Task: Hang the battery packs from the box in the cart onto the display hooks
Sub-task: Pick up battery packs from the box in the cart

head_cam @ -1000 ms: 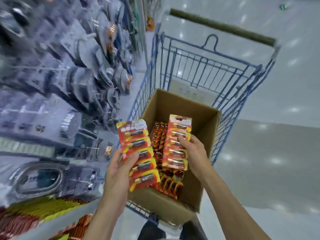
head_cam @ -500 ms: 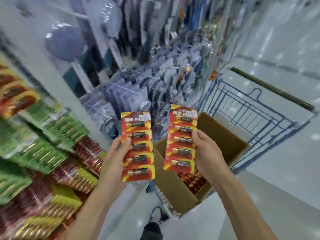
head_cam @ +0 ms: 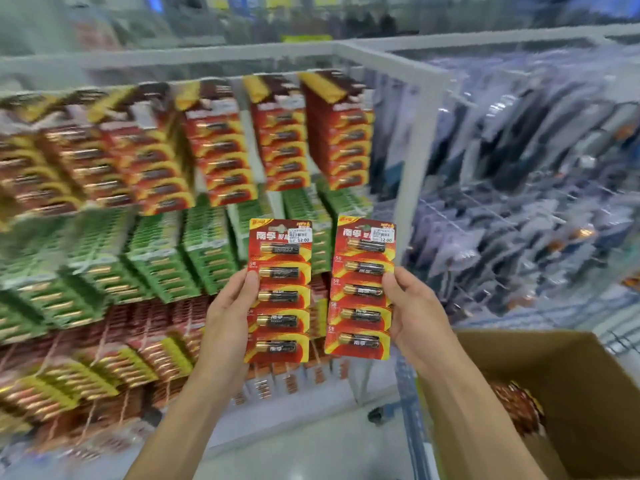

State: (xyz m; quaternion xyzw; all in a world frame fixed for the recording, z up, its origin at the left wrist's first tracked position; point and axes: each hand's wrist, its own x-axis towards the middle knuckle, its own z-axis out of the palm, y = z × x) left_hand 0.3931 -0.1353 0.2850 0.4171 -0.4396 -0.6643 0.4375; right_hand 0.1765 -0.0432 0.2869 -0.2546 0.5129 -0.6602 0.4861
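Each hand grips a pack upright, left hand (head_cam: 228, 317) and right hand (head_cam: 412, 317), hang-holes topmost, ready for hooks.

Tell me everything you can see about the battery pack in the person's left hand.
The battery pack is a tall red-and-yellow card with five black-and-gold batteries lying crosswise, one above another. A white price sticker reading 12.00 sits at its top right. It is upright, facing the camera. The left hand grips its left edge midway, thumb on the front. A matching pack stands beside it, apart.
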